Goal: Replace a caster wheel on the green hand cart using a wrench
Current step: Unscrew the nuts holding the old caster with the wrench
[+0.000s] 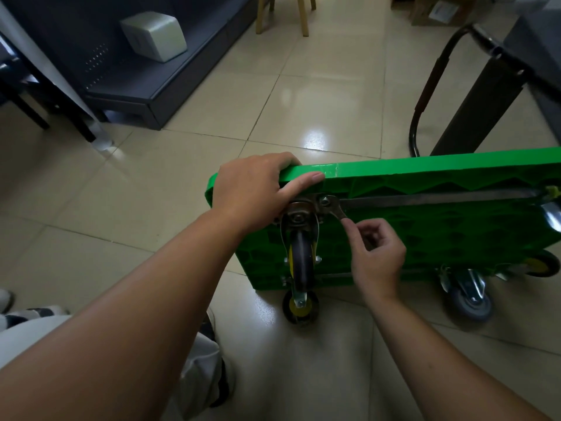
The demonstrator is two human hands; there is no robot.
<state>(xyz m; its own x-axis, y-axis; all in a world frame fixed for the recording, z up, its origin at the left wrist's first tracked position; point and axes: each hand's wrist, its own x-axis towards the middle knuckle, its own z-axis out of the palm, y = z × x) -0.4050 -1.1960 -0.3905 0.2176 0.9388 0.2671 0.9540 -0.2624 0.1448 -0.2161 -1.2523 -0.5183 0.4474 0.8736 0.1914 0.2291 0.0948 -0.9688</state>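
1 green cart (pixel 455 238); 4 caster wheels (pixel 300 262) (pixel 300 309) (pixel 469 299) (pixel 542 264); 1 wrench (pixel 332 208); 2 hands (pixel 252 189) (pixel 376 253).

Glossy beige tiled floor (pixel 303 86) with the green cart (pixel 425 214) on edge, a dark shelf base (pixel 145 98), wooden chair legs (pixel 302 16).

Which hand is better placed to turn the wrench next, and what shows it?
Right. The right hand pinches the wrench, its head on a nut by the caster wheel. The left hand grips the edge of the green cart, probably steadying it.
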